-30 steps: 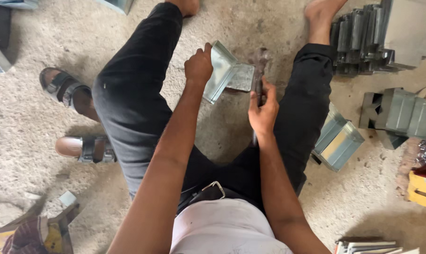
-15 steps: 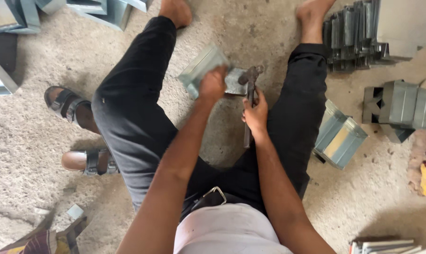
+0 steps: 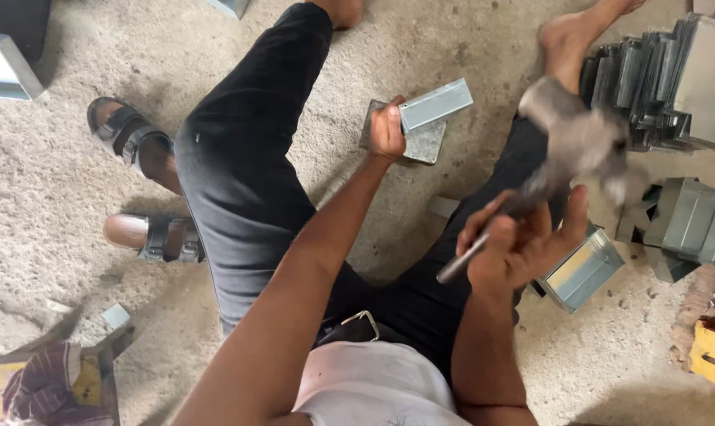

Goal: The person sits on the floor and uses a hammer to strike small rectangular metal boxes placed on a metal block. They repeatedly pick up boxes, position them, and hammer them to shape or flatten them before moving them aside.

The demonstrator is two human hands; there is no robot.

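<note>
Two hands are busy as we look down: our left hand [image 3: 386, 130] grips a folded metal piece [image 3: 434, 104] on a flat plate [image 3: 422, 143], mid-floor between our legs. Further right, our right hand [image 3: 515, 248] is clenched around a blurred, raised hammer [image 3: 578, 146], beside stacked metal boxes [image 3: 692, 221] by the floor's right edge.

Soft daylight, faint shadows; hammer [image 3: 586, 146] motion-blurred.

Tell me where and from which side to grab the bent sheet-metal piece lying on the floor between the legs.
Grip the bent sheet-metal piece by its near left edge, coming from the seated person's side, much as the left hand does now: its fingers wrap that edge. The raised folded flange points up and right, away from the body, and the right hand holds a blurred hammer over that side, so staying left probably keeps clear.
</note>
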